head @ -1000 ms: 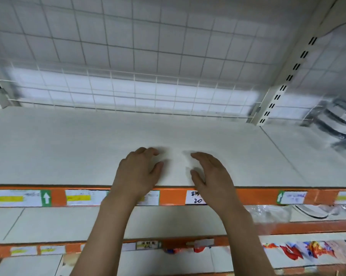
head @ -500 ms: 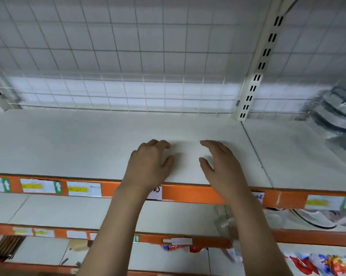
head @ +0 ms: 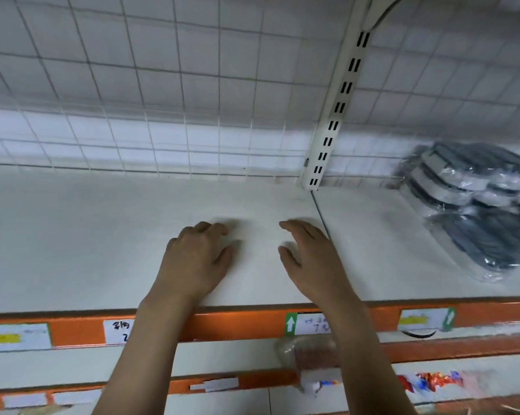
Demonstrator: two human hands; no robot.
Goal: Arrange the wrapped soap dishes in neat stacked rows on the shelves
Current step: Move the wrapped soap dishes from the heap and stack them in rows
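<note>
Both hands out over the bare white shelf board [head: 103, 250], nothing in either. Left hand [head: 196, 259] palm down, fingers loosely curled, empty; right hand [head: 309, 259] just beside it, fingers relaxed and spread, thumb out, also empty. Gap between them about dish-wide, probably shaping up for a two-handed lift or marking a spot for a row. Clear-wrapped grey and white soap dishes [head: 474, 211] piled loosely well right of the slotted white metal upright [head: 330, 121], leaning and uneven, not yet in rows. Orange shelf edge with paper price labels [head: 241, 326] below the wrists.
</note>
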